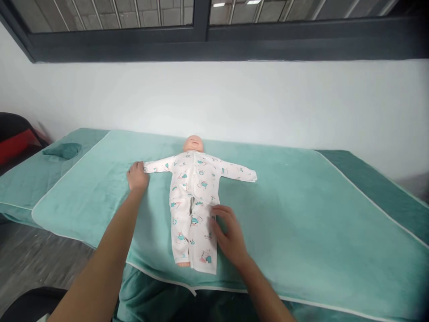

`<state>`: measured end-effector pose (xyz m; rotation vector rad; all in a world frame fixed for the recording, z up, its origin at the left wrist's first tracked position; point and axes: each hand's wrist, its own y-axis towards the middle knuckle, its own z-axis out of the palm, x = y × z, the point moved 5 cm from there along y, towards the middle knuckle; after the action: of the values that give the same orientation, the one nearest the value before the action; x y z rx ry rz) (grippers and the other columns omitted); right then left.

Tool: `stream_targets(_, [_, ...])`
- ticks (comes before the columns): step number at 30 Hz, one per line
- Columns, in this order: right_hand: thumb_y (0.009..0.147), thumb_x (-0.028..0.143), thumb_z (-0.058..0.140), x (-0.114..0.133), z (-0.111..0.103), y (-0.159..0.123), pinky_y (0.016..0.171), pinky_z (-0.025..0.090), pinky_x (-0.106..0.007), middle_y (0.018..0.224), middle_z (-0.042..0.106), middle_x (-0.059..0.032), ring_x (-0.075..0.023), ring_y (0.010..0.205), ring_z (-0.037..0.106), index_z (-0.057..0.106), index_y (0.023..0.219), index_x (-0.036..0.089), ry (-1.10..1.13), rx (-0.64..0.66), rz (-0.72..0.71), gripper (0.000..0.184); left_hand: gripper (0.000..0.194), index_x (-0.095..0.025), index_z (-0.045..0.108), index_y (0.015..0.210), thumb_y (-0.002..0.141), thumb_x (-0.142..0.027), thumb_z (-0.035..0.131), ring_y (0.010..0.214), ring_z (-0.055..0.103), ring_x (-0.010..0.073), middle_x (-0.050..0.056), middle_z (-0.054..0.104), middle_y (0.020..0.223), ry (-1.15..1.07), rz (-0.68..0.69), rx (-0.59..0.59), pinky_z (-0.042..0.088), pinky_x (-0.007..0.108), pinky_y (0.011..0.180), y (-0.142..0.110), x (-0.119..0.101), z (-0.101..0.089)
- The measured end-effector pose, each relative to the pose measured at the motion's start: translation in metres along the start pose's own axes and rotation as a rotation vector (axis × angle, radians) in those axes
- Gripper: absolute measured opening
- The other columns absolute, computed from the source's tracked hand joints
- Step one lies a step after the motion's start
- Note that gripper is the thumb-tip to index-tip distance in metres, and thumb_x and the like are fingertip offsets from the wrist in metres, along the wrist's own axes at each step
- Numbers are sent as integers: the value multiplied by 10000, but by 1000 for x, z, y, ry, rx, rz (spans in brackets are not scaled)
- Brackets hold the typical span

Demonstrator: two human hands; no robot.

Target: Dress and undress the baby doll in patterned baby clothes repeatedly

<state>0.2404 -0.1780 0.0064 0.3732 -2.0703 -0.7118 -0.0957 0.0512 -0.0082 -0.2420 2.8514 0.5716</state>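
A baby doll [193,144] lies on its back in a white onesie [194,183] with teal and pink prints. Both sleeves are spread to the sides. My left hand [137,176] has its fingers curled at the cuff of the left-hand sleeve [157,166]. At the outer edge of the right-hand trouser leg [203,241], my right hand [229,232] touches the fabric, thumb and fingers apart. A small foot [183,264] shows below the left-hand trouser leg. The other foot and the doll's hands are hidden.
A light green padded cover [301,223] with white piping lies over the bed. A darker green pillow-like piece [62,150] is at the left end. Behind stands a white wall [234,103] under a dark window frame [201,42]. A black and red chair [16,143] is at far left.
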Motion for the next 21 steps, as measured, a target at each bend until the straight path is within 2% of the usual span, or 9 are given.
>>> stream_targets(2, [967, 157, 539, 33, 20, 14, 954, 502, -436, 1185, 665, -87, -241, 1131, 613, 604, 1185, 252, -110, 59, -105, 247, 459, -183, 600, 1275, 859, -78, 438, 1225, 561, 336, 162, 597, 1358, -1, -5, 2, 412, 452, 983, 0, 1, 0])
stream_targets(4, [968, 133, 531, 50, 39, 35, 949, 454, -451, 1185, 679, -89, -258, 1112, 597, 617, 1196, 244, -301, 145, -152, 268, 458, -181, 597, 1265, 850, -69, 442, 1201, 568, 332, 163, 604, 1330, -9, -15, 8, 412, 448, 977, 1, 2, 1])
stream_targets(8, [972, 170, 574, 48, 72, 71, 911, 401, -429, 1121, 682, -96, -271, 1064, 560, 657, 1081, 208, -589, 274, -189, 142, 443, -188, 598, 1252, 857, -65, 439, 1198, 560, 331, 166, 605, 1298, -13, -33, 9, 403, 446, 978, 2, 2, 2])
stream_targets(9, [965, 161, 582, 43, 78, 76, 892, 396, -415, 1056, 683, -86, -263, 1022, 557, 663, 1013, 206, -624, 283, -202, 104, 435, -190, 600, 1246, 859, -68, 442, 1204, 556, 332, 165, 603, 1300, -10, -33, 4, 401, 446, 977, 2, 2, 2])
stream_targets(11, [941, 94, 569, 37, 88, 80, 857, 387, -386, 918, 664, -57, -236, 918, 545, 652, 895, 206, -656, 267, -236, 147, 426, -194, 604, 1237, 858, -72, 453, 1211, 548, 333, 162, 598, 1309, -4, -27, -4, 402, 446, 975, 2, 2, 3])
stream_targets(15, [923, 45, 547, 34, 90, 71, 866, 390, -364, 847, 639, -34, -202, 825, 521, 625, 821, 204, -616, 223, -280, 205, 439, -199, 603, 1238, 845, -64, 462, 1206, 544, 333, 154, 594, 1321, -10, -23, -2, 405, 452, 973, 3, 3, 5])
stream_targets(21, [933, 54, 530, 44, 80, 57, 837, 393, -383, 891, 636, -67, -232, 857, 540, 628, 843, 211, -646, 216, -133, 206, 412, -201, 610, 1228, 871, -84, 441, 1213, 533, 346, 160, 612, 1284, -28, -29, -16, 392, 472, 969, 5, 3, 8])
